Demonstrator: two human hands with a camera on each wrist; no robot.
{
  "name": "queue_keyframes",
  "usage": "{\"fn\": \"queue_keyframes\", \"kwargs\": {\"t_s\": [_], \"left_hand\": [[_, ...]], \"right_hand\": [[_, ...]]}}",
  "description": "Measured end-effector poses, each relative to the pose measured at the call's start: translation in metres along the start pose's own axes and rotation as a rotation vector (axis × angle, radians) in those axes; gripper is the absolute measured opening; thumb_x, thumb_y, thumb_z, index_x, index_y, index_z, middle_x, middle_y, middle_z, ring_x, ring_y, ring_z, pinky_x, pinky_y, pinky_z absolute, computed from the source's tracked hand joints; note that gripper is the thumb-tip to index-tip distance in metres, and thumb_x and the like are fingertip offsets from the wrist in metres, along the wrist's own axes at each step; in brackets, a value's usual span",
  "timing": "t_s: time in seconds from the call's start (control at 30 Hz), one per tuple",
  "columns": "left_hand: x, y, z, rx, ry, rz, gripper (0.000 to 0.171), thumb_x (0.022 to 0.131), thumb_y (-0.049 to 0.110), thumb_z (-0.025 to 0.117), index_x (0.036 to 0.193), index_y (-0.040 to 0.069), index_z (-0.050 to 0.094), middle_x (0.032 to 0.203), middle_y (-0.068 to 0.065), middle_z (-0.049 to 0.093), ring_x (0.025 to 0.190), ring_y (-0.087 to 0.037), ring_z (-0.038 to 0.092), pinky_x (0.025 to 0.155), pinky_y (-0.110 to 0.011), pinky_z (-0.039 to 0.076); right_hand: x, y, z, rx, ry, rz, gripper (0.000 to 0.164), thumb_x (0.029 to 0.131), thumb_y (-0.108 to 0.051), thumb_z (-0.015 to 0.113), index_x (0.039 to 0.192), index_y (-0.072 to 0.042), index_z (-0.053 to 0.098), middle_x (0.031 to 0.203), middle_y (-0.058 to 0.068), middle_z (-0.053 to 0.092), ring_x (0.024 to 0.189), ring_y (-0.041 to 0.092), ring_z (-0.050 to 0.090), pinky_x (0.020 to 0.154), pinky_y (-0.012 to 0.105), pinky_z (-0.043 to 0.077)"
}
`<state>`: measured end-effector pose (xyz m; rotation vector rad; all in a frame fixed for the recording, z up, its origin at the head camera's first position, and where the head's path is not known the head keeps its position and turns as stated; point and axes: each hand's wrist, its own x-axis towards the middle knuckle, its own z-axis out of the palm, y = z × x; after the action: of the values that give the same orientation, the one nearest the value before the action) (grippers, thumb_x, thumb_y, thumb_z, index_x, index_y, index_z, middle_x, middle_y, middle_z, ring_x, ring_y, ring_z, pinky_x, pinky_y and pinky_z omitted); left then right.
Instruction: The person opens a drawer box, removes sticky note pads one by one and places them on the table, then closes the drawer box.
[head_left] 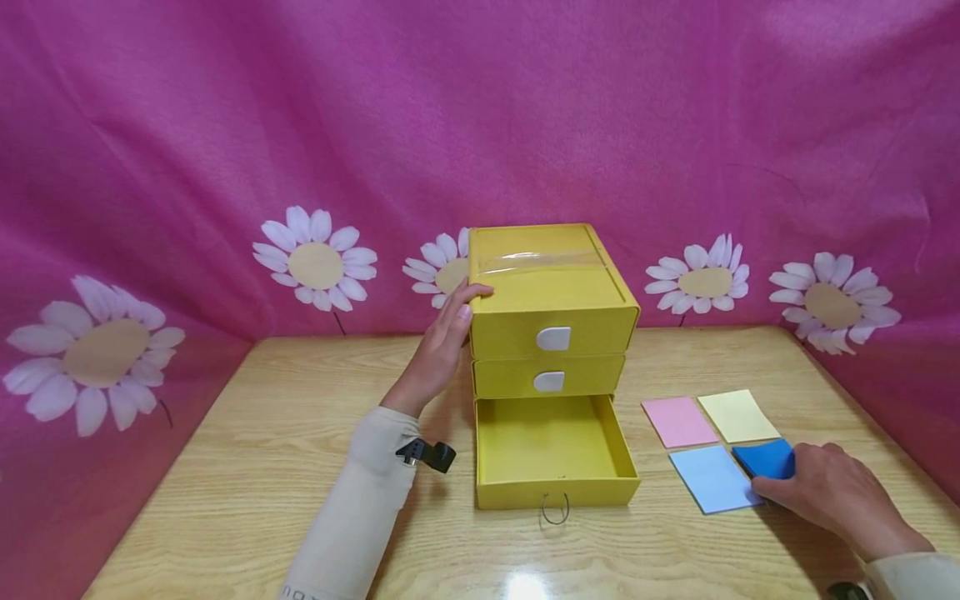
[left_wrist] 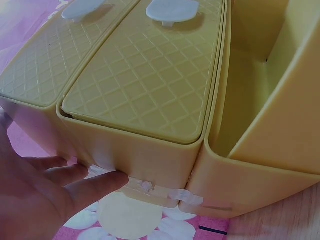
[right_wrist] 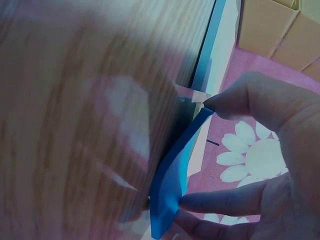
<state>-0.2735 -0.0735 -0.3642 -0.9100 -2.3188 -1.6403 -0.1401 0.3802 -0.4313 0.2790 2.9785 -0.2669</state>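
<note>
A yellow drawer unit (head_left: 551,287) stands on the table with its bottom drawer (head_left: 558,493) pulled out; no contents show inside. My left hand (head_left: 435,354) rests against the unit's left side near the top, and the left wrist view shows its fingers extended along the wall. On the right, my right hand (head_left: 843,496) pinches a dark blue sticky note pad (head_left: 767,460) between thumb and fingers. That pad (right_wrist: 175,175) is bent and partly lifted in the right wrist view. Beside it lie a light blue pad (head_left: 715,479), a pink pad (head_left: 678,422) and a pale yellow pad (head_left: 738,416).
The wooden table (head_left: 247,467) is bordered by a magenta cloth (head_left: 480,108) with white daisies. Two upper drawers with white tabs (head_left: 553,338) are closed. A wire ring (head_left: 556,518) hangs from the bottom drawer's front. Clear tape (head_left: 540,260) crosses the unit's top.
</note>
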Motion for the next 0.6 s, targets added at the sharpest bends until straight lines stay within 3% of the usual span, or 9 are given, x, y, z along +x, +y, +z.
{"fn": "queue_keyframes", "kwargs": {"t_s": [0.33,0.6], "left_hand": [[-0.0002,-0.0017,0.0012,-0.035,-0.006,-0.001,0.04,0.103,0.047,0.025,0.138,0.035,0.041,0.159,0.008,0.011,0.145,-0.019,0.013,0.104,-0.059,0.033],[0.0005,-0.0009,0.0002,-0.034,-0.014,-0.003,0.041,0.103,0.05,0.024,0.139,0.037,0.04,0.159,0.009,0.01,0.144,-0.021,0.016,0.103,-0.058,0.034]], "right_hand": [[0.0021,0.0031,0.0037,-0.01,0.003,-0.021,0.064,0.071,-0.053,0.073,0.078,0.008,0.056,0.07,0.014,0.052,0.065,0.028,0.048,0.058,0.045,0.044],[0.0072,0.0066,0.0054,-0.038,-0.013,-0.014,0.081,0.068,-0.06,0.074,0.088,0.017,0.056,0.074,0.02,0.051,0.068,0.032,0.049,0.063,0.051,0.047]]}}
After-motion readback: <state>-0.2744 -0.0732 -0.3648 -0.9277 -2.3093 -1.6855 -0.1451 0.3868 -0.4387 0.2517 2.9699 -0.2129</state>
